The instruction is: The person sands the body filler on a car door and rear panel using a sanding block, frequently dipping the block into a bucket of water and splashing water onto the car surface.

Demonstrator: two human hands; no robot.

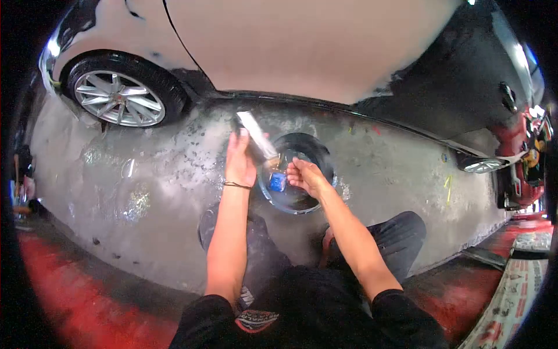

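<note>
A black cloth shirt (302, 302) lies nearest. From the left: a glossy spoked metal wheel (119, 98); the left hand (239, 161) beside a blurred, flat, pale strip (257, 132) slanting toward a round dark bucket (293, 211); a squarish blue piece (278, 182) within the bucket's outline; the right hand (306, 176), fingers curled. Whether either hand clamps anything, I cannot tell.

A grey, wet-looking floor (174, 250) with patches of glare spans the scene, bordered by red at near left and near right. A round black bucket (323, 152) stands in the middle. A silver multi-spoke car wheel (119, 100) rests at far left, another wheel (483, 166) at far right. A yellow streak (448, 189) marks the right side.
</note>
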